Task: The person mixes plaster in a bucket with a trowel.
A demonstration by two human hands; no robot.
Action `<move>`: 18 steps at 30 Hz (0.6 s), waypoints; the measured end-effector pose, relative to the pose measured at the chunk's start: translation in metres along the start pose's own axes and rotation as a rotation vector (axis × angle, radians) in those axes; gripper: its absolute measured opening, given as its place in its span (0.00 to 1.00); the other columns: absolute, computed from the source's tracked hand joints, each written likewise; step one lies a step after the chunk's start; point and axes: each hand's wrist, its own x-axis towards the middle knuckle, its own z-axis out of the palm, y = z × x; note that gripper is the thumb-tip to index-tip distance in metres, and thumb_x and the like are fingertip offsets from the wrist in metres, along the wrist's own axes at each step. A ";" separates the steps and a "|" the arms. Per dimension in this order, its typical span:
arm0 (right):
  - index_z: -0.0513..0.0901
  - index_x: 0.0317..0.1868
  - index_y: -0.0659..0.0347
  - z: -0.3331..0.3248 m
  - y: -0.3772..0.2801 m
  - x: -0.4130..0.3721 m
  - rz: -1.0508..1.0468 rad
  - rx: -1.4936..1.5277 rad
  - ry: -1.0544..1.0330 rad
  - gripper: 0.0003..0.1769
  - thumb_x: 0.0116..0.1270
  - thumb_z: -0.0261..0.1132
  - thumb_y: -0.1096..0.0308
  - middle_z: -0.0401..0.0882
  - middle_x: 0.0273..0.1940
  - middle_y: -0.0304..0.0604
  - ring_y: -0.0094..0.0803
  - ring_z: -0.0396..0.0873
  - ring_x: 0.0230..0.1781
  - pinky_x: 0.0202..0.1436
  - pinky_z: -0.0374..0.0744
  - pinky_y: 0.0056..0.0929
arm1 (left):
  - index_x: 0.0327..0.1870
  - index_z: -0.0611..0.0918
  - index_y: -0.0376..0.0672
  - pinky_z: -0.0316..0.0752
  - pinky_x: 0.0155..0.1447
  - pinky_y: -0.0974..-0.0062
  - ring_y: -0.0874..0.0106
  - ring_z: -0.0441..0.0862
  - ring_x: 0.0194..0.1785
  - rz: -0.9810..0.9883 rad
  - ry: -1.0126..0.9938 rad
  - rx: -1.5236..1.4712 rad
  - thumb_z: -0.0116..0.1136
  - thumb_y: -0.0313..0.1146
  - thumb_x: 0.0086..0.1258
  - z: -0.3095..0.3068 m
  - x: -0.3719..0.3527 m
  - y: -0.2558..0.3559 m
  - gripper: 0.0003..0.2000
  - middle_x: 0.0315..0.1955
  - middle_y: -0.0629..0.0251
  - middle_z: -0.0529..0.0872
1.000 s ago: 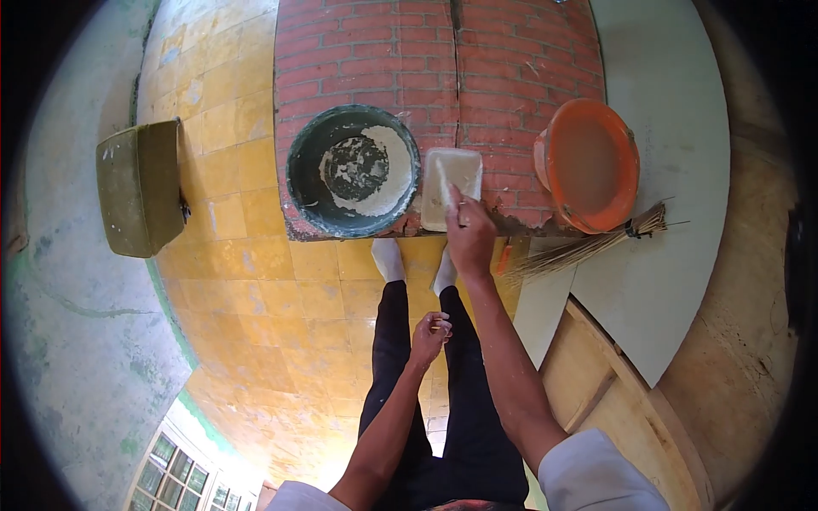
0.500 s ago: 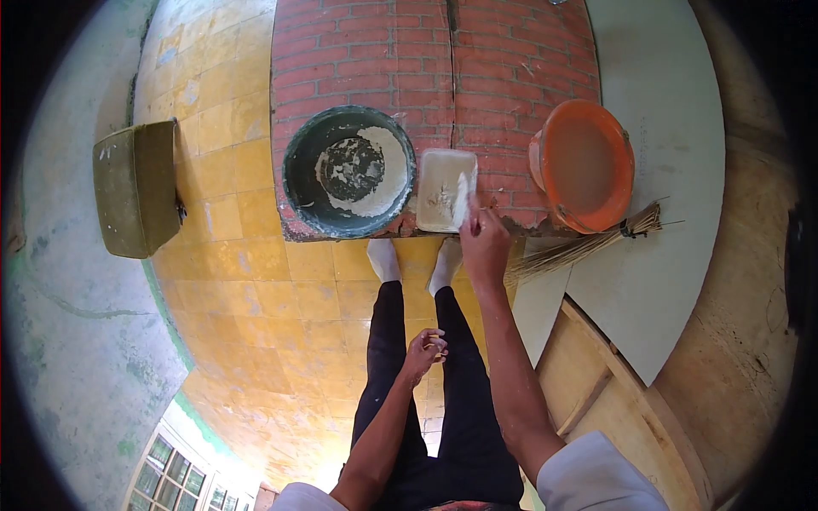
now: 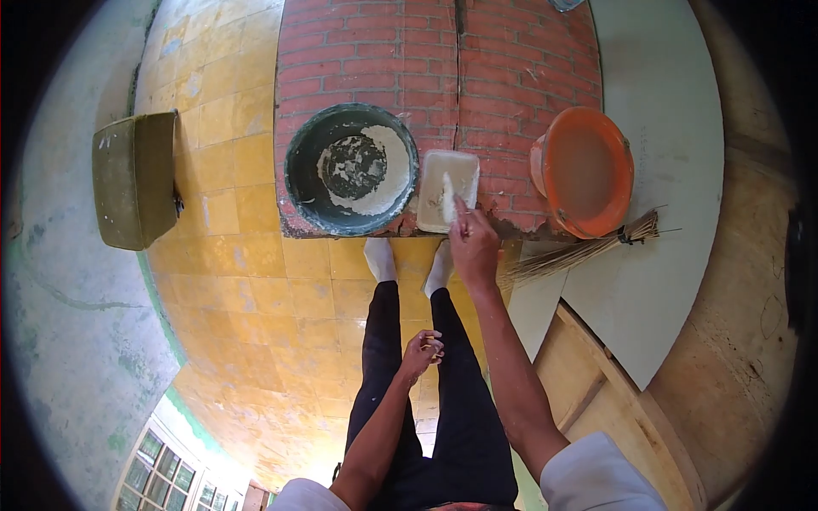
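Observation:
My right hand [image 3: 474, 240] pinches a slender piece coated in white [image 3: 449, 199]; what is under the coating is hidden. The piece is held over a pale rectangular tub [image 3: 468, 166], its tip within the tub's outline. Whitish stuff covers the tub's bottom. Left of the tub, almost touching it, stands a round dark green basin [image 3: 300, 201] with white powder [image 3: 391, 175] around its bottom. My left hand [image 3: 423, 353] hovers over my legs, fingers loosely curled and a little apart, nothing visible in them, with white smears on the fingertips.
An orange basin [image 3: 625, 175] of cloudy liquid stands at the right of the brick-patterned tabletop [image 3: 503, 77]. A stick broom [image 3: 588, 254] lies below it on a pale board [image 3: 660, 281]. An olive-coloured box [image 3: 132, 183] sits on the yellow tiled floor [image 3: 223, 213] at left.
My right hand has shifted slightly left and down, and the white-coated piece now leans left, over the tub's middle. My left hand is nearly where it was.

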 end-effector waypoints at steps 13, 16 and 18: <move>0.84 0.66 0.56 -0.008 -0.009 0.013 0.028 -0.088 -0.039 0.24 0.70 0.63 0.76 0.83 0.41 0.51 0.52 0.85 0.40 0.45 0.82 0.46 | 0.61 0.79 0.40 0.85 0.48 0.70 0.72 0.86 0.42 -0.016 -0.004 0.032 0.59 0.25 0.77 -0.006 0.001 -0.005 0.14 0.43 0.63 0.84; 0.85 0.66 0.56 -0.008 0.003 0.015 0.014 -0.087 -0.032 0.24 0.70 0.63 0.76 0.83 0.41 0.51 0.52 0.85 0.40 0.45 0.82 0.46 | 0.61 0.79 0.40 0.85 0.48 0.70 0.72 0.86 0.42 -0.013 -0.017 0.029 0.59 0.25 0.77 -0.003 -0.001 -0.006 0.14 0.43 0.63 0.84; 0.85 0.67 0.56 -0.006 0.001 0.019 -0.015 -0.098 -0.057 0.25 0.70 0.63 0.76 0.83 0.40 0.51 0.52 0.85 0.40 0.45 0.82 0.46 | 0.61 0.79 0.40 0.85 0.48 0.70 0.72 0.86 0.42 -0.006 -0.006 0.035 0.59 0.25 0.77 -0.005 0.001 -0.003 0.14 0.43 0.63 0.84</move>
